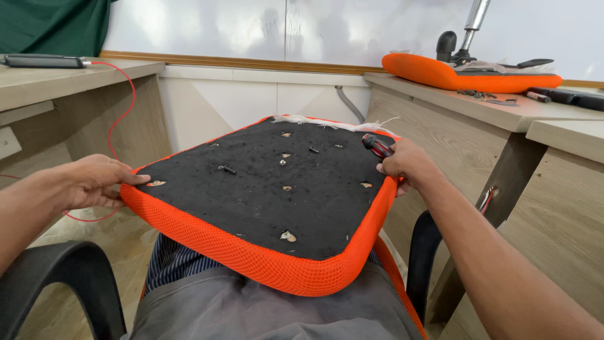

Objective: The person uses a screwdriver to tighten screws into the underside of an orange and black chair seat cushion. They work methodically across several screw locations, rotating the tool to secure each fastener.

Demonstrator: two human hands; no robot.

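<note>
An orange mesh chair seat cushion (pixel 264 258) lies upside down on my lap, its black underside facing up with several bolt holes. Two loose dark screws (pixel 227 169) rest on the black surface, one left of centre and one farther back. My left hand (pixel 94 181) grips the cushion's left edge, thumb on the black fabric. My right hand (pixel 406 165) holds the right edge and is closed around a screwdriver with a red and black handle (pixel 377 146), the handle pointing up and to the left.
A second orange seat with a metal gas-lift column (pixel 469 72) lies on the desk at the right, beside loose screws and dark tools. A wooden desk with a red cable (pixel 119 107) stands on the left. Black chair armrests (pixel 69 283) flank my lap.
</note>
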